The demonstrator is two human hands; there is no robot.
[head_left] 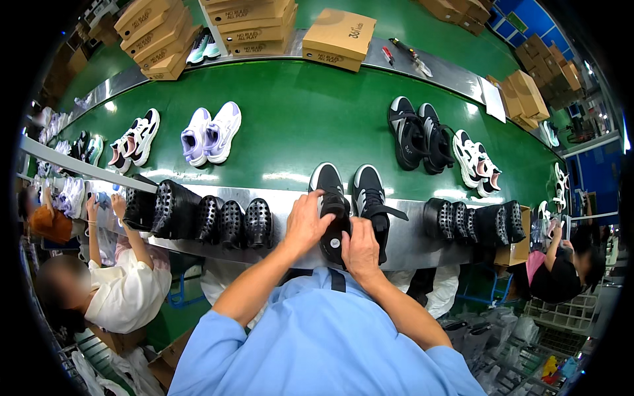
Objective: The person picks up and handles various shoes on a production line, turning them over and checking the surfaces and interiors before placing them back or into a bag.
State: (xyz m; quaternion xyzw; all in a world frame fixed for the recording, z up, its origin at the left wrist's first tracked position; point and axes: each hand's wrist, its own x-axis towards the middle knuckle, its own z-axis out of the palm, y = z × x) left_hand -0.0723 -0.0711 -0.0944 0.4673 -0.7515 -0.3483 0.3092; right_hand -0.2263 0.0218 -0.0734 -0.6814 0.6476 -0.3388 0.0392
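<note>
A pair of black sneakers with grey-white toes lies in front of me on the metal ledge, toes pointing away. My left hand (305, 222) grips the left sneaker (326, 177) at its tongue and upper opening, thumb and fingers closed on it. On the other side of that opening, my right hand (362, 249) pinches the collar edge near the heel. A round white sticker shows inside the shoe. Right beside it stands the other sneaker (368, 187), its strap (388, 210) sticking out to the right; its heel is partly behind my right hand.
Black perforated shoe-shaped forms (232, 223) line the ledge at left, with more forms (456, 219) at right. On the green belt (290, 119) sit lavender-white sneakers (223, 132), black sneakers (407, 135) and white-black sneakers (470, 162). Shoe boxes (338, 36) stand beyond. Co-workers flank me.
</note>
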